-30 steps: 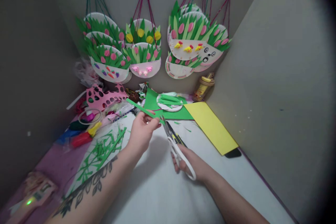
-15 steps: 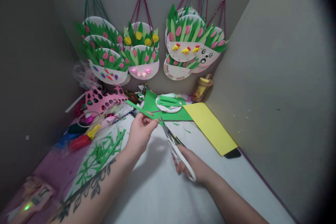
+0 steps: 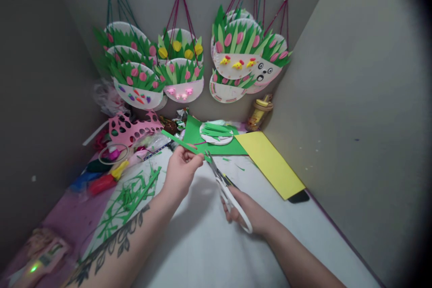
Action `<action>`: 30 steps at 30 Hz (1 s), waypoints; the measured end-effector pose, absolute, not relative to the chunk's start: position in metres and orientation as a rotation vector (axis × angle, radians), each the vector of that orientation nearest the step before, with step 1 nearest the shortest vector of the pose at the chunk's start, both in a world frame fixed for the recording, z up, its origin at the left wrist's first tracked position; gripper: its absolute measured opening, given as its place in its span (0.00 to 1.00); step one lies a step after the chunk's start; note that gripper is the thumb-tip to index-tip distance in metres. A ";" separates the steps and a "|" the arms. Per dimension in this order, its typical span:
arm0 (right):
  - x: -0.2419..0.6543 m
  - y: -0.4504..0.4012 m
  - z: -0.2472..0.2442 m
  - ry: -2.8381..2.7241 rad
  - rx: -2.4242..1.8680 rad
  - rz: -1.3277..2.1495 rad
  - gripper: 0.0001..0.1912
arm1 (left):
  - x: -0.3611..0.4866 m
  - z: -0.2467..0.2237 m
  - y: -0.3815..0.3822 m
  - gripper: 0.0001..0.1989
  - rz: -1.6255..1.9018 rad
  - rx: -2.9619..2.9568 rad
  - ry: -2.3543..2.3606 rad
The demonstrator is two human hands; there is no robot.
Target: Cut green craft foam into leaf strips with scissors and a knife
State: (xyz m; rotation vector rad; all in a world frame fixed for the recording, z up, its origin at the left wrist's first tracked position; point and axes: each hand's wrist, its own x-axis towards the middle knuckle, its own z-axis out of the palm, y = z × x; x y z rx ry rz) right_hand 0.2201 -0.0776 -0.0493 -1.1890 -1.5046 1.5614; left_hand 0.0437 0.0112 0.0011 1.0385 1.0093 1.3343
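1. Scissors (image 3: 231,195): white handles.
2. Strip (image 3: 182,143) at the scissors' tips: plain green.
3. Flat sheet (image 3: 270,164) right of the scissors: plain yellow.
4. Cut-out sheet (image 3: 134,128) left of the scissors: pink, hole-patterned.

Paper-plate baskets (image 3: 185,86): hanging in clusters, high beyond the left hand (image 3: 180,168) and right hand (image 3: 242,209).
Yellow sheet (image 3: 272,164): flat, rightward of the right hand.
Pink sheet (image 3: 133,129): full of holes, beyond the left hand, leftward.
White ring (image 3: 114,145): just nearer.

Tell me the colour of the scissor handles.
The scissor handles are white, best seen in the head view.
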 end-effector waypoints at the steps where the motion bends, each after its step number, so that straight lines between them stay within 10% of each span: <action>1: 0.220 -0.078 -0.049 -1.503 -1.193 1.563 0.26 | 0.044 0.001 0.011 0.15 1.336 1.038 1.008; 30: 0.221 -0.077 -0.053 -1.509 -1.201 1.563 0.23 | 0.043 -0.003 0.011 0.14 1.334 1.153 0.981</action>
